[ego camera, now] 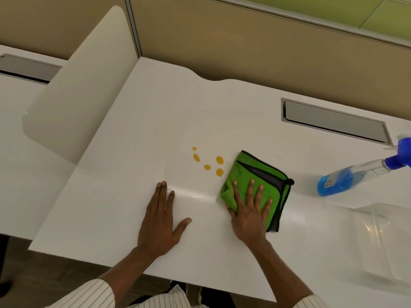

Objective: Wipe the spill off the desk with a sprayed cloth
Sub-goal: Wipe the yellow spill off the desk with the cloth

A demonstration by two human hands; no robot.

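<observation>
Several small orange drops of spill lie on the white desk, near its middle. A folded green cloth with black trim lies just right of the drops. My right hand presses flat on the cloth's near half, fingers spread, thumb curled around its left edge. My left hand rests flat on the bare desk to the left of the cloth, fingers apart, holding nothing. A clear spray bottle with blue liquid and a blue trigger head stands at the right.
A clear plastic container sits at the near right corner. A grey cable hatch is set into the desk at the back right. A white divider panel rises along the left side. A tan partition wall backs the desk.
</observation>
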